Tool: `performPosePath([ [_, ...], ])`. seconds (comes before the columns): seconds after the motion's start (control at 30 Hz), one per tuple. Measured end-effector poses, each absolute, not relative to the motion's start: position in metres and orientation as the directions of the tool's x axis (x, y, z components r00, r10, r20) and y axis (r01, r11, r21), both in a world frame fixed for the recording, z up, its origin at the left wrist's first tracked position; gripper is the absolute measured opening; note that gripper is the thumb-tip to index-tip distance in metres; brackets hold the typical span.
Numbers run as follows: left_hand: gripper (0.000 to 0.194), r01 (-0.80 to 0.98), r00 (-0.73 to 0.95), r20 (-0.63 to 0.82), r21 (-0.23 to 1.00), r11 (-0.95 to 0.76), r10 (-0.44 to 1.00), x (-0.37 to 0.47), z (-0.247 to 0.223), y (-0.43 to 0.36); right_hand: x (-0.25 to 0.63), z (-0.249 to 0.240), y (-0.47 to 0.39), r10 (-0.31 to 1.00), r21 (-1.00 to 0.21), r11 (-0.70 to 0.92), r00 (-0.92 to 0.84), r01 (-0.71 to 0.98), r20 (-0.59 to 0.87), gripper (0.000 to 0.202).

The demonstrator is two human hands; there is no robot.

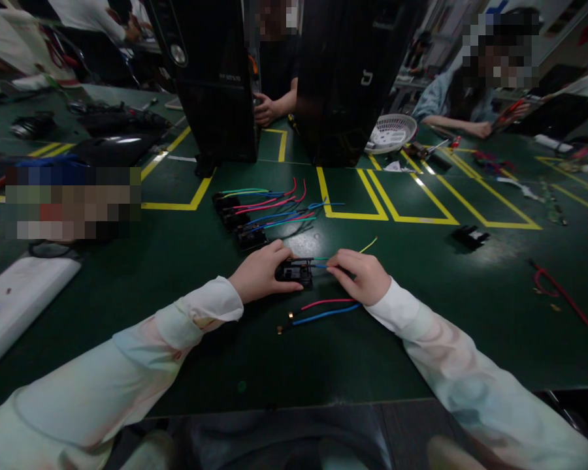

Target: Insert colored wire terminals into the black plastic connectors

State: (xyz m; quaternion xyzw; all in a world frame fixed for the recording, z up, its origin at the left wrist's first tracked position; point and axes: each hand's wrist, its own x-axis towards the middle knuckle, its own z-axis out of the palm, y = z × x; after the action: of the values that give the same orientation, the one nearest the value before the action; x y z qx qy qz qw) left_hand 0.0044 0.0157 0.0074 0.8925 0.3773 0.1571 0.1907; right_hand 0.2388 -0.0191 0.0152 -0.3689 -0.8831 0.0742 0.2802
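Near the middle of the green table, my left hand (262, 271) is closed around a small black plastic housing (294, 273), thumb on its near side. My right hand (360, 273) pinches a blue wire (319, 266) just right of the housing, and a green wire runs beside it. A yellow-green wire end (369, 245) sticks out beyond my right hand. Nearer to me lie a loose red wire (328, 302) and a loose blue wire (323, 315) with brass-coloured terminals at their left ends. Behind my left hand sit several black housings (235, 219) with coloured wires.
Two tall black computer cases (215, 85) stand at the back, with a person's hand (267, 109) between them. A white power strip (24, 300) lies left. At right are a black part (470, 237), a red wire (563, 294) and a white basket (392, 132).
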Motion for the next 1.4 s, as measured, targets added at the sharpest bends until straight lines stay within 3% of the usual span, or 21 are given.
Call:
performPosePath([
  [0.1, 0.048, 0.612, 0.664, 0.137, 0.465, -0.640, 0.735, 0.0043, 0.0078, 0.0153, 0.2398, 0.0152, -0.0189, 0.666, -0.338, 0.745, -0.613, 0.575, 0.425, 0.015],
  [0.33, 0.049, 0.622, 0.671, 0.128, 0.440, -0.648, 0.730, 0.0050, 0.0075, 0.0150, 0.2353, 0.0160, -0.0192, 0.705, -0.328, 0.697, -0.525, 0.638, 0.477, 0.016],
  [0.57, 0.049, 0.617, 0.667, 0.132, 0.454, -0.643, 0.733, 0.0044, 0.0078, 0.0152, 0.2395, 0.0154, -0.0191, 0.670, -0.351, 0.742, -0.612, 0.572, 0.420, 0.016],
  [0.77, 0.048, 0.615, 0.662, 0.127, 0.471, -0.632, 0.738, 0.0046, 0.0074, 0.0153, 0.2368, 0.0144, -0.0162, 0.709, -0.328, 0.693, -0.525, 0.642, 0.470, 0.016],
  [1.4, 0.049, 0.624, 0.666, 0.125, 0.447, -0.641, 0.735, 0.0044, 0.0082, 0.0151, 0.2402, 0.0145, -0.0195, 0.728, -0.307, 0.681, -0.570, 0.665, 0.380, 0.016],
])
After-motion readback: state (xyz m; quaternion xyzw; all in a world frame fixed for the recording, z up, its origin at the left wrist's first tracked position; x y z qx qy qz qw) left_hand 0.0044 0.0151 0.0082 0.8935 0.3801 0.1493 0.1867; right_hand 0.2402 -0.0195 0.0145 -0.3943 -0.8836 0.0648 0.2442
